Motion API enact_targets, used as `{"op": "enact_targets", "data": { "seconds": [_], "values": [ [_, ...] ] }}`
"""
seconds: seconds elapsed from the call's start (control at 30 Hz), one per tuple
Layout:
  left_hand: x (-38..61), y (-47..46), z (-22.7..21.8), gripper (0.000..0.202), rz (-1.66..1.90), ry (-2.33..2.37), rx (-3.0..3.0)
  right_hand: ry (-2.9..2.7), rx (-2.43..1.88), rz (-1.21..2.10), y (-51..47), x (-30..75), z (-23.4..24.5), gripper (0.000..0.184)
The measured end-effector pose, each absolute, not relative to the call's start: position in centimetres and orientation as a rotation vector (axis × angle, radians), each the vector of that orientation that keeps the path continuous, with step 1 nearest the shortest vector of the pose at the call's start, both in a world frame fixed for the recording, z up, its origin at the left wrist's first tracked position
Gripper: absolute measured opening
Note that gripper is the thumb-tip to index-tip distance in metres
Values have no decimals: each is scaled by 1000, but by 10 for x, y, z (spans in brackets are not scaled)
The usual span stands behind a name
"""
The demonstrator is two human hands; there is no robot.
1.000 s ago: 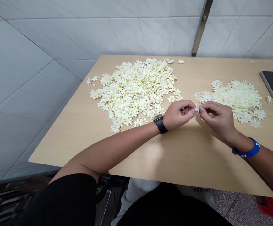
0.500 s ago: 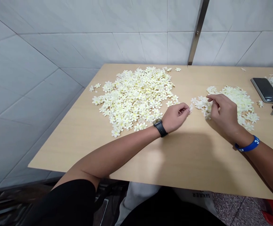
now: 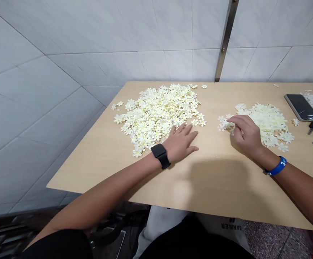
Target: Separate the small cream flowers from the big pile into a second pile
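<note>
Left hand (image 3: 182, 144) spread open, right hand (image 3: 248, 135) curled with any hold unclear, we judge plenty remains on the table (image 3: 91, 162): large flower heap (image 3: 159, 115) at our eleven o'clock, smaller heap (image 3: 269, 118) at one.

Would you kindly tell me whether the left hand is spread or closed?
Spread: the left hand has its fingers fanned apart and its thumb held out, at the near edge of the larger flower pile.
</note>
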State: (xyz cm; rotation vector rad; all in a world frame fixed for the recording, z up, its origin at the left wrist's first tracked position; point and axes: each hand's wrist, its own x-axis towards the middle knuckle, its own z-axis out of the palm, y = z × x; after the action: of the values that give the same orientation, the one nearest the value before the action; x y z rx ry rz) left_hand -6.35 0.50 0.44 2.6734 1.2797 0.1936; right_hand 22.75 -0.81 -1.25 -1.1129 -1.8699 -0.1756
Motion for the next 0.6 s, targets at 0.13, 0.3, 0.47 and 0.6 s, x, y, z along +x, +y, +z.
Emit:
{"op": "enact_targets", "data": {
  "seconds": [0.13,0.3,0.47,0.6],
  "values": [
    [-95,3,-13,46,301,1365,2711,-1958,-1003,-177,-8,225,-16,36],
    [-122,21,-22,35,561,1195,2750,-1949,-1007,-155,-7,226,-19,33],
    [-118,20,-15,29,651,1201,2852,-1972,-1009,-147,-8,225,-19,30],
    [-87,24,-4,27,757,1260,2775,-2008,-1019,-129,-9,224,-19,29]
  ]
}}
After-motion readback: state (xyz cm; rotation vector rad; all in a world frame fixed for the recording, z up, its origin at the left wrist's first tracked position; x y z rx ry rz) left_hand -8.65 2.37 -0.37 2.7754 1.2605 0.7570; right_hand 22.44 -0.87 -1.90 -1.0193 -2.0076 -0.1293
